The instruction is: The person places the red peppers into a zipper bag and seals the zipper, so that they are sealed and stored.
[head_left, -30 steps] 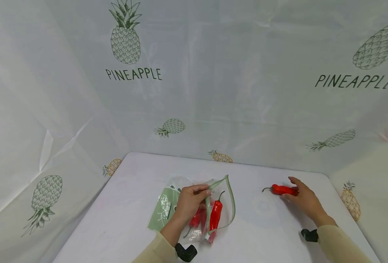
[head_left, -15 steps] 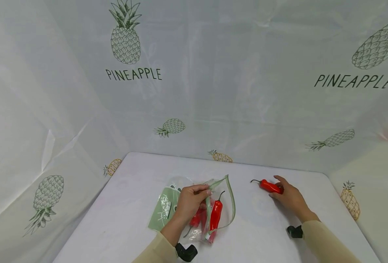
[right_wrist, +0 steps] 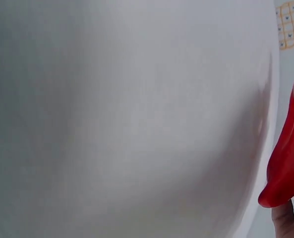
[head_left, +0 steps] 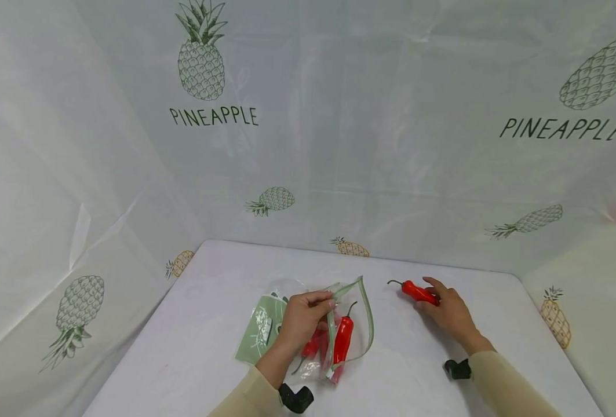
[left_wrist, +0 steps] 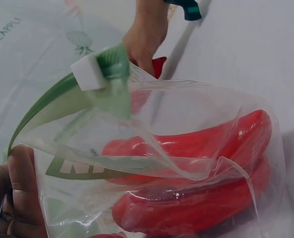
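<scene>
My left hand (head_left: 302,318) pinches the green-trimmed rim of a clear zip bag (head_left: 371,324), whose mouth gapes toward the right. Inside the bag lie several red chili peppers (left_wrist: 186,210); one chili (head_left: 343,339) shows through the opening with its stem up. A white slider (left_wrist: 88,73) sits on the green zip edge in the left wrist view. To the right of the bag, my right hand (head_left: 449,313) grips another red chili pepper (head_left: 416,291) by its lower end, the dark stem pointing left. That chili's tip (right_wrist: 280,183) sticks out past the fingers in the right wrist view.
A white table (head_left: 208,278) carries everything. The bag's green printed panel (head_left: 258,330) lies to the left of my left hand. Behind and at the sides hangs a pale curtain (head_left: 365,145) with pineapple prints. Each wrist wears a black device (head_left: 457,369).
My right hand has moved left toward the bag, carrying the chili pepper with it. My left hand and the bag have stayed almost still.
</scene>
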`<state>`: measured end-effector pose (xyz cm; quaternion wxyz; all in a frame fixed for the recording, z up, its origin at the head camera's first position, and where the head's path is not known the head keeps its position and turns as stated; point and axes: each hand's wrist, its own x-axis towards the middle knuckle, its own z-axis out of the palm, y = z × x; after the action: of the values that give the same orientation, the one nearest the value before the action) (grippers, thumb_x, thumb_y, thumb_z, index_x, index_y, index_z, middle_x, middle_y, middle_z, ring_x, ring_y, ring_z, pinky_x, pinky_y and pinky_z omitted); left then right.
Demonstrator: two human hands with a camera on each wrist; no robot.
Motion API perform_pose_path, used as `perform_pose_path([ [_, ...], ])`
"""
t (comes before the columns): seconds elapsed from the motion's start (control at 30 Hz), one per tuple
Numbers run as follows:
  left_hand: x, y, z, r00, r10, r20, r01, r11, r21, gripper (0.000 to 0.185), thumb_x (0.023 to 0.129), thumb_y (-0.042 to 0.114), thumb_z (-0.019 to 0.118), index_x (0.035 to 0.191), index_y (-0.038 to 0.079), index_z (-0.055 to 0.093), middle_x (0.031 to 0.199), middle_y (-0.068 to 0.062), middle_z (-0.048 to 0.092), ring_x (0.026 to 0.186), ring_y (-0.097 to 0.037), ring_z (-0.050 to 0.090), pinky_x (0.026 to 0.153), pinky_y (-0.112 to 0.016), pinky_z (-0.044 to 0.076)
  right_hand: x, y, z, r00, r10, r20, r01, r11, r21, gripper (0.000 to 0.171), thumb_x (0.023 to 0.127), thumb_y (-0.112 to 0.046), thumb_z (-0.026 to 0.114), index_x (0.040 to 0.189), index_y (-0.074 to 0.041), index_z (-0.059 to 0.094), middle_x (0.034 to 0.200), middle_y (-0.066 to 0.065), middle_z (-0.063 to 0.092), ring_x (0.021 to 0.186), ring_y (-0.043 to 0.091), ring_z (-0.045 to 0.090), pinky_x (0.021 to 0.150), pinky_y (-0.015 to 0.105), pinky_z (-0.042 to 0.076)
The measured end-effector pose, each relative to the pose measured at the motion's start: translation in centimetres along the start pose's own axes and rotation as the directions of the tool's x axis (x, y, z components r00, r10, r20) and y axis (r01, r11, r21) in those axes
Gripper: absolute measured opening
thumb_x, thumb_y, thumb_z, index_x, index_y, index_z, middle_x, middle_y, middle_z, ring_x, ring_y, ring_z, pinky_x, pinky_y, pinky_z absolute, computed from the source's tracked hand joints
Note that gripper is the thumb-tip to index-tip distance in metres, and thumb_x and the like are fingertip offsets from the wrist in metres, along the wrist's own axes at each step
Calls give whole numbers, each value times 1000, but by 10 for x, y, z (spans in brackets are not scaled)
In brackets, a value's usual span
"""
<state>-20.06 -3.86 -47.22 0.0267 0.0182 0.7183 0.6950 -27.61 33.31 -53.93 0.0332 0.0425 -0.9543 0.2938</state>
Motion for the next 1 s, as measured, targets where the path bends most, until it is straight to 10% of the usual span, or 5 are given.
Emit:
perform_pose_path([
  [0.53,-1,3,3,1000,-2,7,2,1000,1,27,98,16,76,123,6,78,98,-13,76,67,-11,67,63,-24,63,-14,-20,-5,996,-56,-72,63,992,111,92,99,-16,75,169,-20,16,142,32,55,118,47,62,87,57,63],
  [1.0,2,2,2,1000,-7,-1,7,1000,16,26,98,18,76,122,7,79,95,-6,75,68,-11,68,64,-25,63,-29,-43,-6,989,-94,-116,114,977,178,86,98,-12,76,166,-21,24,142,29,54,116,46,63,79,51,66],
])
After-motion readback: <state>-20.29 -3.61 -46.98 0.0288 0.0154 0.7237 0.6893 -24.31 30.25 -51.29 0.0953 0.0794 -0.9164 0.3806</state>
